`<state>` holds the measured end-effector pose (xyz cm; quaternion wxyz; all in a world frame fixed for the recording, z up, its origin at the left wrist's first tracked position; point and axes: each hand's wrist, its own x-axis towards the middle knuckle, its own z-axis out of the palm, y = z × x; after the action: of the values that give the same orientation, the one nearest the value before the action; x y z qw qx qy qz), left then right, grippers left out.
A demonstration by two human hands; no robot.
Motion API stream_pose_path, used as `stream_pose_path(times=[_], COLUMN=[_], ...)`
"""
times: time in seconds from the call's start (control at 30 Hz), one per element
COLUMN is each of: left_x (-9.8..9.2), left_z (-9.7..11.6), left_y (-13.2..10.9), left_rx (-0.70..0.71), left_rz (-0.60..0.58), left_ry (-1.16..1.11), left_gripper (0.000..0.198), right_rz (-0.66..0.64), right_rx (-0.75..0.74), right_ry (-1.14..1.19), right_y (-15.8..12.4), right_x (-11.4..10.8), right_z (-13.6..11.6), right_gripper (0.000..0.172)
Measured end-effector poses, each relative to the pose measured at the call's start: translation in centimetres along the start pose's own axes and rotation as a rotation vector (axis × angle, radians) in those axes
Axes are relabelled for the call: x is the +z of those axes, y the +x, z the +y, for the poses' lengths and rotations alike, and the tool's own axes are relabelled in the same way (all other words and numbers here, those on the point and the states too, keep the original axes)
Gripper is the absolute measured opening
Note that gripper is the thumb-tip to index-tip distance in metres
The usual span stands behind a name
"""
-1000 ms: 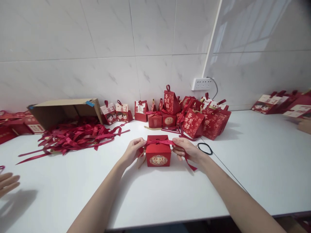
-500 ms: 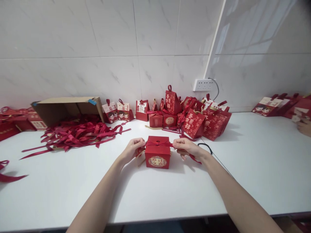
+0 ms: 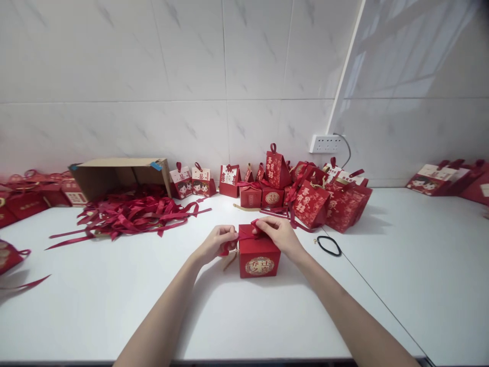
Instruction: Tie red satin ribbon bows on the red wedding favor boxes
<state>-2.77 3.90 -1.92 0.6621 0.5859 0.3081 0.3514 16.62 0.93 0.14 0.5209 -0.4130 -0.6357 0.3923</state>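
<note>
A red gift box (image 3: 260,265) with a gold round emblem on its front stands upright on the white table before me. Dark red ribbon (image 3: 247,235) runs across its top. At the box's left side, my left hand (image 3: 218,241) is closed on one end of this ribbon, and a gold strand hangs just below. My right hand (image 3: 278,234) is over the top of the box, thumb and fingers pinched on the ribbon near the middle. Its fingertips partly hide where the ribbon crosses.
Loose red ribbons (image 3: 133,211) spill from a cardboard box (image 3: 118,163) at the back left. Several red gift boxes (image 3: 311,203) stand along the wall. A black cord loop (image 3: 329,245) lies right of my hand. A socket strip (image 3: 325,144) is on the wall.
My right hand has moved left from beside the box to over its top, bringing the ribbon with it. My left hand keeps its hold. The view has shifted slightly.
</note>
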Motion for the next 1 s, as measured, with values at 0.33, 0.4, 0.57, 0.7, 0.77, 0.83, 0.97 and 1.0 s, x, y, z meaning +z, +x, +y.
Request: stream_pose_path(times=[0.33,0.4,0.57,0.7,0.77,0.83,0.97,1.0], left_x=[1.4,2.0,3.0,3.8,4.3,4.9,5.6,5.6], left_z=[6.2,7.5,9.0,9.5,9.7,9.9,9.9,9.7], left_y=[-2.0,-2.3,-2.7,-2.6,-2.2,-1.7,-0.5,-0.2], left_rx=[0.185,0.193,0.241,0.382,0.373,0.368,0.481,0.522], left_rz=[0.03,0.08,0.058,-0.023,-0.069,-0.08,-0.113,-0.12], left_ry=[0.888,1.187,1.526,1.537,1.525,1.534,1.525,1.501], left_gripper=[0.009,0.007,0.015,0.02,0.021,0.022,0.023,0.022], right_rz=[0.045,0.057,0.069,0.056,0.045,0.027,0.003,0.0], right_rx=[-0.054,-0.047,0.02,0.045,0.029,-0.01,-0.096,-0.11], right_ry=[-0.111,-0.051,0.019,0.006,0.021,0.031,-0.039,-0.06], right_y=[-0.9,-0.9,-1.1,-1.1,-1.1,-1.0,-1.0,-1.0], right_x=[0.5,0.6,0.6,0.6,0.7,0.7,0.7,0.6], right_z=[0.6,0.7,0.8,0.4,0.3,0.3,0.3,0.4], right_gripper=[0.02,0.016,0.02,0.012,0.009,0.008,0.009,0.01])
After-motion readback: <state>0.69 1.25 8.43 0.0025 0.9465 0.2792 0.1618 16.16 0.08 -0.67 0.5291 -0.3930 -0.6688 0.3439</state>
